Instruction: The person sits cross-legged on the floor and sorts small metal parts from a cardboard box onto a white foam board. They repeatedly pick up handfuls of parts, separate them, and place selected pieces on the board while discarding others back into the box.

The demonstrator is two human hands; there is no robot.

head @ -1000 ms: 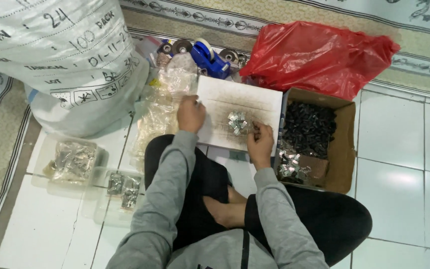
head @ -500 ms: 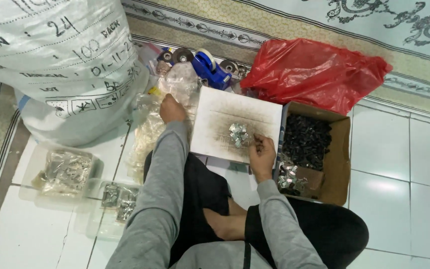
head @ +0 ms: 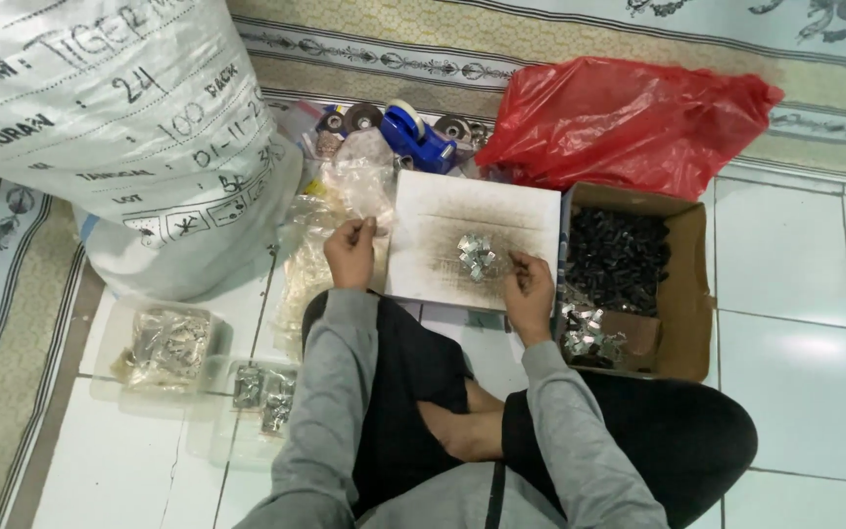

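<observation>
While we sit cross-legged on the white tiled floor point(head: 795, 323), our left hand point(head: 350, 253) is raised beside the left edge of the flat white cardboard sheet point(head: 443, 211) and its fingers are pinched together on a thin clear plastic bag point(head: 359, 181). Our right hand point(head: 529, 287) rests on the near right part of the same sheet, fingers curled; we cannot tell if it holds anything. Just beside this hand, on the sheet, lies a small heap of shiny silver metal clips point(head: 477, 257).

To the right of the sheet, touching it, stands an open brown cardboard box point(head: 689, 294) which contains many small black parts point(head: 619, 257) in the far half and some more silver clips point(head: 587, 333) in the near half. Behind the box we see a crumpled red plastic bag point(head: 629, 118). A blue tape dispenser point(head: 418, 137) lies beyond the sheet, near some round rolls of tape point(head: 362, 117).

At our left a big white woven sack point(head: 100, 127) with dark printing stands on the floor. Near it, beside our left knee, there are clear plastic bags filled with metal pieces point(head: 168, 343).
</observation>
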